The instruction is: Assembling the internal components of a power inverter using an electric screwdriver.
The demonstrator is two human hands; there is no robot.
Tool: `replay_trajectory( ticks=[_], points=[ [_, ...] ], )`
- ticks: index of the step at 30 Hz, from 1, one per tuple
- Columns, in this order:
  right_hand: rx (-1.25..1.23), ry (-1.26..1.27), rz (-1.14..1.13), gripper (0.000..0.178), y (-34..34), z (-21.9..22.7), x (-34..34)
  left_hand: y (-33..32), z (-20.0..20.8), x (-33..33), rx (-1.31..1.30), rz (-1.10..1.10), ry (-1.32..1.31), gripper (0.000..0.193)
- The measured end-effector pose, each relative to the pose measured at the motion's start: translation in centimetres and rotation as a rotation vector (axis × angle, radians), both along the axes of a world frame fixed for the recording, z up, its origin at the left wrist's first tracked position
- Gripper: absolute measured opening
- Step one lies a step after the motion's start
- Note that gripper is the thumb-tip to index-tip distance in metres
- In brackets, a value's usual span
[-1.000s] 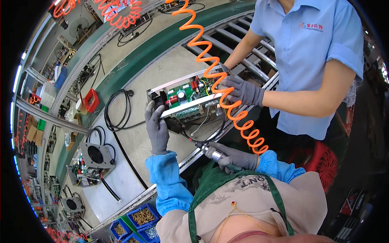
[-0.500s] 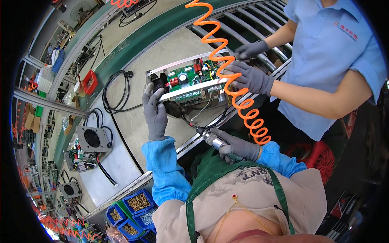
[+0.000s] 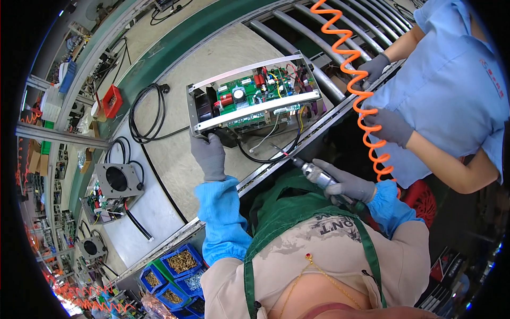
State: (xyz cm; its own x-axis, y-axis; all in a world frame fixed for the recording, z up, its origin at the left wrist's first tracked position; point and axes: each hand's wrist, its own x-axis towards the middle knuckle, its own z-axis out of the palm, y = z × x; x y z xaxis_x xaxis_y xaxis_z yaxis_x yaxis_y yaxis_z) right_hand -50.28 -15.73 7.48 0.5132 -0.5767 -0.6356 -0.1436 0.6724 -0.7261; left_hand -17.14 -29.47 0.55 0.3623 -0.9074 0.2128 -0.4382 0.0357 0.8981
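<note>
An open metal chassis with a green circuit board lies on the workbench before me. Two pale metal strips run along its top, and a black fan sits inside its left end. My left hand, in a grey glove, grips the chassis's near left corner. My right hand, also gloved, is closed around a silver power screwdriver. The driver's bit points toward the chassis's near side, apart from it, close to a looped black cable.
A co-worker in a blue shirt stands at right, gloved hands by the roller conveyor. An orange coiled hose hangs between us. Left are a coiled black cable and another fan unit. Blue screw bins stand near me.
The co-worker's hands have left the chassis and moved right, as has the orange hose. My left hand has slid down to the near corner. My right hand has moved right with the screwdriver.
</note>
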Motion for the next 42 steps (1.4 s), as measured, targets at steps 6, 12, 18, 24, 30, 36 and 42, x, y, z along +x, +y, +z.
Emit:
replay_trajectory(
  ticks=[6,12,18,24,30,36,42],
  points=[
    [0.071,0.078,-0.121,0.09,3.3,-2.4,-4.3,-3.4,0.7,4.6,0.126,-0.204,0.092,0.036],
    [-0.202,0.229,0.239,0.087,6.5,-3.2,-6.6,-12.6,2.8,12.9,0.335,-0.326,-0.143,0.04],
    [0.223,0.209,0.123,0.087,2.2,-3.0,-7.0,-18.5,5.9,15.2,0.348,-0.347,-0.378,0.055],
    [0.082,-0.011,-0.137,0.087,-4.4,-8.9,-5.4,-4.8,12.4,18.3,0.264,0.156,-0.682,0.04],
    [0.019,-0.127,0.061,0.087,-9.8,-11.3,-3.5,15.5,10.8,5.1,1.077,-0.152,-0.02,0.037],
    [-0.039,-0.169,0.24,0.089,-12.0,-12.5,-1.8,11.0,3.7,-10.9,0.699,-0.567,-0.885,0.041],
    [-0.004,-0.215,0.229,0.091,-11.8,-14.2,-1.5,4.6,1.0,-11.9,1.036,-0.756,-1.805,0.042]
  ],
)
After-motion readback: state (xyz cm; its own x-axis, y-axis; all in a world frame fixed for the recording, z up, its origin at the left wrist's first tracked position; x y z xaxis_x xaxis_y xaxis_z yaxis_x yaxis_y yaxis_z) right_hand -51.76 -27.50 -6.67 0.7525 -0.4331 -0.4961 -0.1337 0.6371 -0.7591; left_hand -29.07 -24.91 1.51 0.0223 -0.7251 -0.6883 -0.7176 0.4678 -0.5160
